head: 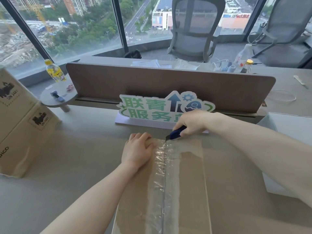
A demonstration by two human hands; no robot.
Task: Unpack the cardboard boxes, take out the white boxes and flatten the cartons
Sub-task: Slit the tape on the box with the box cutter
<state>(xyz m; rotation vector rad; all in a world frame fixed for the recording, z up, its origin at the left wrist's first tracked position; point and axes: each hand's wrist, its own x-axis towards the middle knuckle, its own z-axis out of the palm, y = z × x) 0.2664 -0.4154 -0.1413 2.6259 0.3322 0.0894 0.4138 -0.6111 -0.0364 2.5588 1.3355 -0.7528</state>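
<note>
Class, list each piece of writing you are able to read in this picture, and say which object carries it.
"联青" over "服务": green characters on the desk sign; the last character is hidden by the right hand.
"UN 3481", roughly: hazard label on the stacked cartons, blurred.
"PICO": lower carton's side, partly cut off.
Yellow bottle label: too blurred.
Red rooftop sign outside: unreadable.

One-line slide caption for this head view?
Left hand steadies a taped cardboard box while the right hand sets a blue utility knife to its seam.
</note>
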